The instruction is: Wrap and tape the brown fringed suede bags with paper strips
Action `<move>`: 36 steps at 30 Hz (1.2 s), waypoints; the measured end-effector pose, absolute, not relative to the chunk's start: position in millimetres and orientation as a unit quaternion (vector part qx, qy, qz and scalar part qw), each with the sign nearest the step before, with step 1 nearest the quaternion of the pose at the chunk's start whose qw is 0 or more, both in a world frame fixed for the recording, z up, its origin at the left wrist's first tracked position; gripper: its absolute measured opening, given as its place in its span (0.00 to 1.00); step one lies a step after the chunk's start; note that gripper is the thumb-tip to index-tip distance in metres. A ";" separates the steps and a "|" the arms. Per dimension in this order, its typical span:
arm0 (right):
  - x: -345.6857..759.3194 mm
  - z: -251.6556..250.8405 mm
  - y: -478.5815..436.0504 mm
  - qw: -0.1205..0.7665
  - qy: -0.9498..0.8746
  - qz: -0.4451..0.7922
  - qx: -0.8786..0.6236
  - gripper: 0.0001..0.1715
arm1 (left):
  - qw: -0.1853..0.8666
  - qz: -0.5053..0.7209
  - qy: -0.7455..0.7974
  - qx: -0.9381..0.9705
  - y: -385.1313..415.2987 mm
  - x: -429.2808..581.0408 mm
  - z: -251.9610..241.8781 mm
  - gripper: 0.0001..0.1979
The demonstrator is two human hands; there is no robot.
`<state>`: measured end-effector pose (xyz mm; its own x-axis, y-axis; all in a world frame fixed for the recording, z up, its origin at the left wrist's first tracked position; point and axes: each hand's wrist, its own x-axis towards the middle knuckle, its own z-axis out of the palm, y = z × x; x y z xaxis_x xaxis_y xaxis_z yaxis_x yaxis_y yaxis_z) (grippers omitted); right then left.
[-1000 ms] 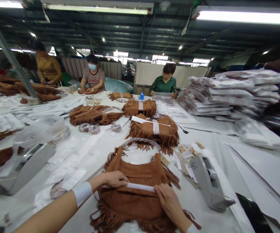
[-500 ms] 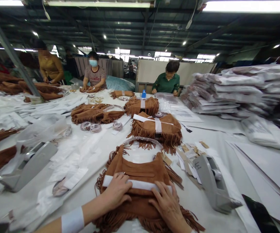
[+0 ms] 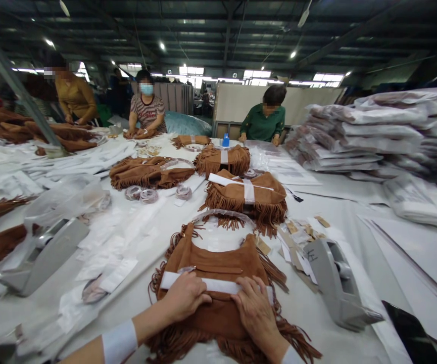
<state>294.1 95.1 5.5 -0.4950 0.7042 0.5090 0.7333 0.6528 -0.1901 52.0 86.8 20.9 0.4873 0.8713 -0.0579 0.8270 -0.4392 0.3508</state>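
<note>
pressed flat, left hand (image 3: pixel 186 298) and right hand (image 3: pixel 254 309) pin white strip (image 3: pixel 220 285) crosswise on bag (image 3: pixel 218 259), handle (image 3: pixel 224 213) away.

Your left hand (image 3: pixel 186 298): bare, with a broad white cloth wristband (image 3: pixel 118 341) behind it.
Your right hand (image 3: pixel 255 311): bare, with a white cuff edge (image 3: pixel 290 356).

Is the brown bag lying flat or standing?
Flat on the table; left hand and right hand press a white strip across the bag.
</note>
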 end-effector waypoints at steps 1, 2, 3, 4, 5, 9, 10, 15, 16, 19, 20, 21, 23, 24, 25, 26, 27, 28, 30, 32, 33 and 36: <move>293.8 5.1 97.7 0.280 -0.866 -0.023 -0.414 0.16 | 0.175 0.063 0.499 0.847 90.1 51.7 21.8 0.19; 294.1 4.6 100.1 0.276 -0.868 -0.021 -0.411 0.17 | 0.180 0.060 0.496 0.847 93.0 51.7 22.6 0.21; 294.8 4.2 102.2 0.271 -0.872 -0.019 -0.407 0.17 | 0.185 0.058 0.493 0.848 95.2 52.0 23.0 0.22; 295.8 3.9 103.9 0.264 -0.877 -0.018 -0.401 0.17 | 0.191 0.058 0.490 0.848 96.9 52.3 22.8 0.22; 296.8 3.8 105.1 0.257 -0.882 -0.017 -0.394 0.15 | 0.197 0.060 0.488 0.848 98.0 52.6 22.0 0.22; 295.7 7.1 105.0 0.220 -0.896 -0.035 -0.385 0.40 | 0.221 0.062 0.485 0.844 99.2 51.8 18.3 0.20; 293.7 8.6 104.3 0.206 -0.898 -0.039 -0.387 0.44 | 0.229 0.059 0.483 0.843 99.9 50.8 19.3 0.20; 282.8 12.5 102.7 0.149 -0.908 -0.025 -0.390 0.27 | 0.312 0.041 0.452 0.835 121.2 43.2 48.3 0.25; 282.0 12.0 103.1 0.146 -0.911 -0.024 -0.386 0.27 | 0.330 0.047 0.452 0.827 129.6 42.0 56.0 0.26; 283.3 8.3 105.9 0.132 -0.919 -0.026 -0.370 0.29 | 0.375 0.042 0.441 0.814 156.8 39.4 67.9 0.20; 284.5 6.9 107.1 0.127 -0.922 -0.022 -0.366 0.30 | 0.391 0.024 0.433 0.812 164.4 38.8 66.4 0.17; 285.9 5.7 108.5 0.123 -0.923 -0.015 -0.364 0.30 | 0.407 0.004 0.428 0.807 170.6 38.2 62.4 0.15; 288.2 4.8 111.3 0.118 -0.925 0.011 -0.360 0.27 | 0.439 -0.026 0.424 0.792 178.6 36.9 49.3 0.13; 289.0 5.2 112.6 0.116 -0.926 0.029 -0.358 0.25 | 0.452 -0.035 0.426 0.783 180.7 36.2 42.1 0.13; 289.5 6.0 113.9 0.112 -0.927 0.047 -0.356 0.24 | 0.460 -0.040 0.429 0.777 182.0 35.5 35.9 0.13; 289.6 7.2 115.2 0.108 -0.927 0.065 -0.353 0.23 | 0.464 -0.042 0.433 0.772 182.5 34.9 31.5 0.14; 289.4 8.3 116.4 0.104 -0.927 0.081 -0.351 0.22 | 0.463 -0.041 0.440 0.769 182.3 34.6 29.5 0.15; 289.0 9.2 117.4 0.099 -0.928 0.093 -0.348 0.21 | 0.458 -0.041 0.447 0.767 181.1 34.7 29.9 0.17; 287.8 9.1 119.0 0.088 -0.929 0.099 -0.345 0.18 | 0.439 -0.040 0.459 0.771 173.9 36.5 37.1 0.22; 286.8 6.0 119.6 0.081 -0.932 0.079 -0.345 0.17 | 0.410 -0.035 0.469 0.782 157.7 40.7 47.0 0.25; 286.5 3.5 119.3 0.082 -0.933 0.064 -0.345 0.16 | 0.375 -0.024 0.477 0.795 146.0 43.5 50.3 0.26; 286.1 -4.1 116.2 0.109 -0.933 0.011 -0.344 0.16 | 0.194 0.020 0.528 0.826 105.3 51.8 45.9 0.34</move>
<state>286.1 116.2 -4.1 -0.7397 0.6437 0.1963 0.6387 0.7634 -0.0966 51.8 105.3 45.9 0.4411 0.8808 -0.1719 0.8654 -0.3668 0.3414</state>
